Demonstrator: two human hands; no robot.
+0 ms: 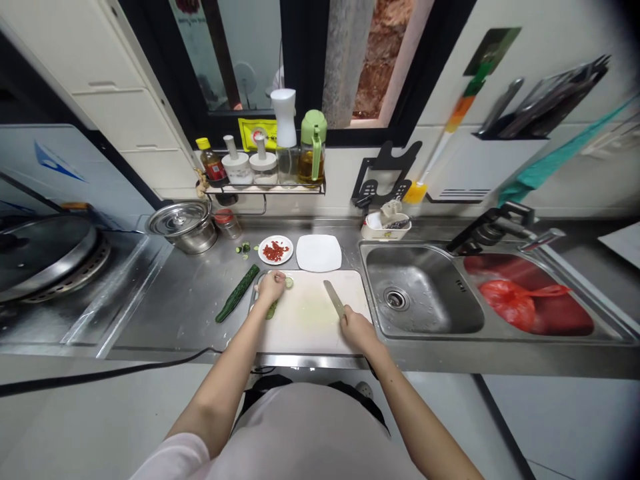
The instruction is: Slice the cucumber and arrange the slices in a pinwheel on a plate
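My right hand [356,328] is wrapped round the handle of a kitchen knife [334,297], its blade pointing up and left over the white cutting board [310,333]. Over the board's upper left part, my left hand [271,287] has its fingers curled together; what they hold, if anything, is hidden. A pale round cucumber slice [289,283] is right beside those fingertips. Under my left wrist some green cucumber pieces [271,310] lie on the board, partly covered. A whole dark green cucumber [237,293] rests on the steel counter to the left.
Behind the board stand a plate of chopped red pepper pieces [283,241] and a white square plate [319,253]. Cucumber scraps [243,248] lie nearby. A lidded pot [185,223] is at left, the sink [425,287] at right, with a red bag [510,303] in its second basin.
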